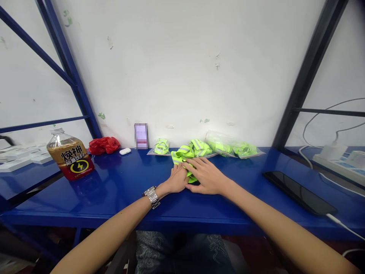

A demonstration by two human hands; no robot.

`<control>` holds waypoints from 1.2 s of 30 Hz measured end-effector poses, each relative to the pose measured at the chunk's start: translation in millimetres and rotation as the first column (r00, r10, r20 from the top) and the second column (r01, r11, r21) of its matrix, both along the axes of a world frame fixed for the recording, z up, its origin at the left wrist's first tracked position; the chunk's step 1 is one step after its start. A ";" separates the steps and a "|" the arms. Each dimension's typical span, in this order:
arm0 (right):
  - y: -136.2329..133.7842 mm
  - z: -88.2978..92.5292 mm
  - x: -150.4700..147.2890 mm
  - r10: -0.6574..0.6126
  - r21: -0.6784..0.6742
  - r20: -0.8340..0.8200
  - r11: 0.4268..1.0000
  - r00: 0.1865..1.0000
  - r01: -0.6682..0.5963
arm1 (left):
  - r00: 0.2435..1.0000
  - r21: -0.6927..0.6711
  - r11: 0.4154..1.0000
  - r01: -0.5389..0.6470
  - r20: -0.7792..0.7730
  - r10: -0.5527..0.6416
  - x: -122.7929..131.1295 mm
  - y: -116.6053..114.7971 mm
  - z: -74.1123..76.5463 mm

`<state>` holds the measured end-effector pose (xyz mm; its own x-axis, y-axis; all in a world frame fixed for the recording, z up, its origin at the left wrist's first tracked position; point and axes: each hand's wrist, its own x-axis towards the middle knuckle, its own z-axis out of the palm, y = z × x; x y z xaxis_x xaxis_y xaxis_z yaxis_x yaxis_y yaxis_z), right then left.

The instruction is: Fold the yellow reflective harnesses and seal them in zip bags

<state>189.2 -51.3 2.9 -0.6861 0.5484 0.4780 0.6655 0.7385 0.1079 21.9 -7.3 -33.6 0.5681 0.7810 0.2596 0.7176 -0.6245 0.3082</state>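
A crumpled fluorescent yellow-green reflective strap (183, 152) with silver-grey stripes lies near the middle of the blue table, part of it under my hands. My left hand (179, 179), a metal watch (152, 196) on its wrist, is closed on the strap's near part. From the other side my right hand (207, 177) grips the same bundle, fingers over the top and thumb below, its fingertips close to the left hand. The strap's portion between my palms is mostly hidden. Just behind lies another loose bundle of reflective strap (201, 146).
Clear plastic bags (224, 142) with similar bundles lie along the wall. Left are a drink bottle (70, 156), a red plastic bag (104, 145), a white earphone case (124, 151) and a propped phone (141, 136). A black phone (299, 192) with cable and a power strip (342, 163) are right.
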 end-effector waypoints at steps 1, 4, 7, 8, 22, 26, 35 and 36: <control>0.8 -3.8 5.5 0.005 -0.011 -0.005 1.000 1.000 -0.006 | 0.999 0.007 1.000 -0.024 -0.036 0.024 0.6 0.5 0.5; 5.1 -14.8 16.8 0.030 -0.041 -0.007 0.999 1.000 -0.030 | 0.991 0.003 0.997 -0.074 -0.116 0.074 1.8 0.5 1.8; 11.3 -22.2 21.2 0.017 -0.068 0.009 0.998 1.000 -0.016 | 0.986 -0.021 0.997 -0.072 -0.151 0.068 1.3 -0.7 3.4; 12.7 -23.5 21.9 0.012 -0.073 0.025 0.997 1.000 -0.011 | 0.985 -0.022 0.998 -0.063 -0.160 0.059 0.9 -1.3 3.8; 10.5 -17.2 23.6 -0.012 -0.191 0.020 0.982 1.000 0.016 | 0.991 0.048 0.995 0.085 -0.111 -0.079 -12.3 -13.9 8.6; 9.1 -18.1 23.2 -0.052 -0.206 -0.007 0.977 0.999 0.050 | 0.996 0.033 0.998 0.044 -0.073 -0.042 -4.2 -13.2 11.4; 11.4 -22.2 22.6 -0.026 -0.142 0.078 0.989 0.997 0.037 | 0.997 -0.103 0.992 -0.069 0.031 0.072 7.6 -8.4 17.4; 11.4 -22.0 22.1 -0.041 -0.141 0.092 0.988 0.995 0.054 | 0.996 -0.093 0.993 -0.068 0.042 0.072 6.7 -8.5 17.7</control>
